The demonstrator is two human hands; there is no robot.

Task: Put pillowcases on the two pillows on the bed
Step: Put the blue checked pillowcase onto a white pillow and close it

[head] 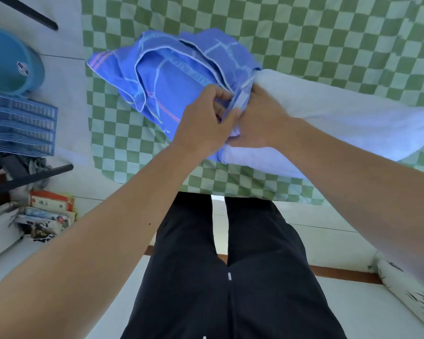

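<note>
Nearest, the left hand and right hand both pinch the blue pillowcase by its open edge, likely to hold its mouth wide for the white pillow. Both lie on the checked bed beyond.

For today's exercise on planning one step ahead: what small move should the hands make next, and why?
Probably draw the blue patterned pillowcase further along the white pillow. Both the left hand and the right hand pinch its open edge at the pillow's near end, and most of the pillow lies bare.
</note>
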